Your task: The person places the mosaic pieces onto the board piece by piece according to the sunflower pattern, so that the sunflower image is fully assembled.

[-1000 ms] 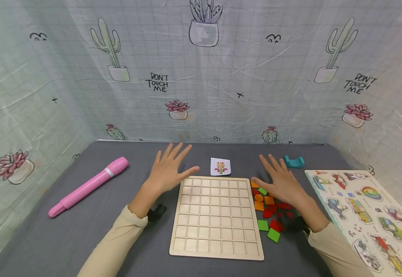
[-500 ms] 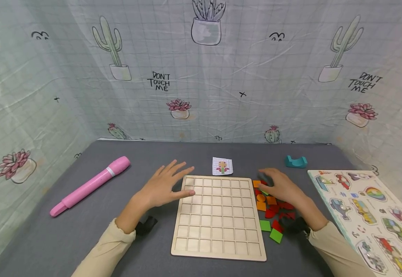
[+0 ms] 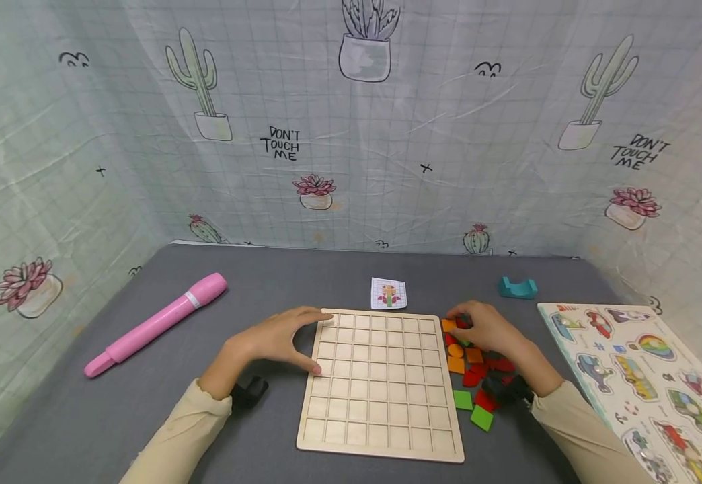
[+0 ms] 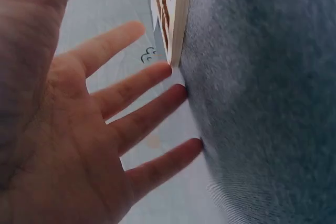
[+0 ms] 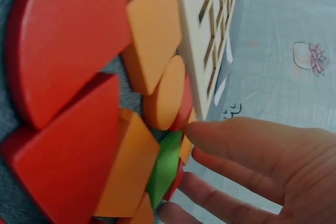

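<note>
A pale wooden grid board (image 3: 381, 383) lies in the middle of the grey table. My left hand (image 3: 275, 339) spreads at its left side, with the index fingertip at the far left corner and the thumb tip on the left rim. In the left wrist view, the fingers (image 4: 152, 111) are apart and fairly straight, the fingertips right at the board's corner and the tabletop. My right hand (image 3: 489, 328) reaches down over the far end of the loose pieces. Its thumb and bent fingers stand apart around a green piece (image 5: 165, 166) and a red one, close by an orange disc (image 5: 167, 95).
Several red pieces (image 3: 475, 373), orange squares (image 3: 456, 364) and green squares (image 3: 481, 418) lie along the board's right side. Beyond it is a small pattern card (image 3: 388, 294). A teal holder (image 3: 517, 288) and a picture puzzle board (image 3: 641, 376) are right; a pink marker-shaped tube (image 3: 157, 324) is left.
My left hand has lowered from above the table to the board's left edge. The right hand has come down onto the pieces, its fingers bending. The pieces look unmoved.
</note>
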Available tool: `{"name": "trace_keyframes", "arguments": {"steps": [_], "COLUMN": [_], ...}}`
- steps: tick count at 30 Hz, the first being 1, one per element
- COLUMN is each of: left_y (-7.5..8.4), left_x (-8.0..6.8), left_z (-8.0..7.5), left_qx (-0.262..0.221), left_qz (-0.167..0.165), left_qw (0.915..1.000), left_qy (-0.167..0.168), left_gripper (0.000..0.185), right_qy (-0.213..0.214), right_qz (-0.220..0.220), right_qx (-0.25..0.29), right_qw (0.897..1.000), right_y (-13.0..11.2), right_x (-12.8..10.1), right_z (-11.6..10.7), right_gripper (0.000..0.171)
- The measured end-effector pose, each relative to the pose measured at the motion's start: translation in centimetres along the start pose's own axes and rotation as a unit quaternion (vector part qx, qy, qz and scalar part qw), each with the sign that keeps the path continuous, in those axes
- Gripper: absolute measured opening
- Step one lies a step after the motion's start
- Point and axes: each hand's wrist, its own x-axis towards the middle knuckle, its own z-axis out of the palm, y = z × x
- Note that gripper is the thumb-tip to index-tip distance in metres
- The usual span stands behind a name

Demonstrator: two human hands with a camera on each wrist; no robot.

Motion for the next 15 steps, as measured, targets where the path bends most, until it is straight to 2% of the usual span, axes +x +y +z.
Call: {"name": "trace_keyframes", "arguments": {"steps": [5, 15], "left_y": [-0.87, -1.14], "left_x": [0.0, 0.19], "left_z": [0.1, 0.03], "left_qx": [0.01, 0.023], "left_qz": [0.012, 0.007], "left_qw": [0.9999, 0.9997], "left_qy": [0.0, -0.009], "left_gripper": [0.088, 0.084], "right_qy": [0.0, 0.009], "right_qz": [0.031, 0.012], "right_qx": [-0.002, -0.014], "right_qw": [1.0, 1.0], "right_y": [0.16, 0.22], "right_x": [0.21, 0.46], "right_z": [0.23, 0.48], "right_gripper": [0.028, 0.024]}}
